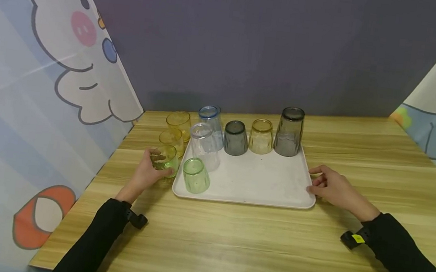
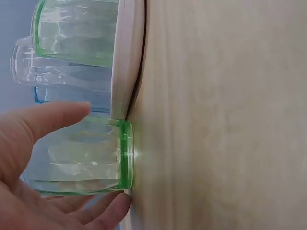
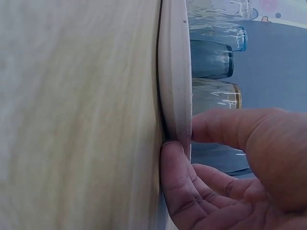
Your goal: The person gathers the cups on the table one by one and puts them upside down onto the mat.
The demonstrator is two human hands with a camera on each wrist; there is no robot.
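A: Where is the green cup (image 1: 166,158) sitting?

B: It is standing on the table (image 1: 253,249), mouth down, just off the tray (image 1: 260,186) at its 9 o'clock edge, touching or nearly touching the rim. Its long axis is running vertical.

A: Which hand is nearer?

B: The left hand (image 1: 147,173) is wrapping it from 7 o'clock, thumb (image 2: 53,117) and fingers (image 2: 103,211) curling round its sides, so the cup is lying straight ahead of the palm. The right hand (image 1: 336,189) is sitting well apart, at the tray's 3 o'clock edge, fingers bending onto the rim, thumb tucking under it.

A: And around it?

B: 2 yellow cups (image 1: 174,133) are standing behind it at 12 o'clock. On the tray, another green cup (image 1: 196,175) is sitting at 3 o'clock, with 5 more cups (image 1: 261,134) lining the far side.
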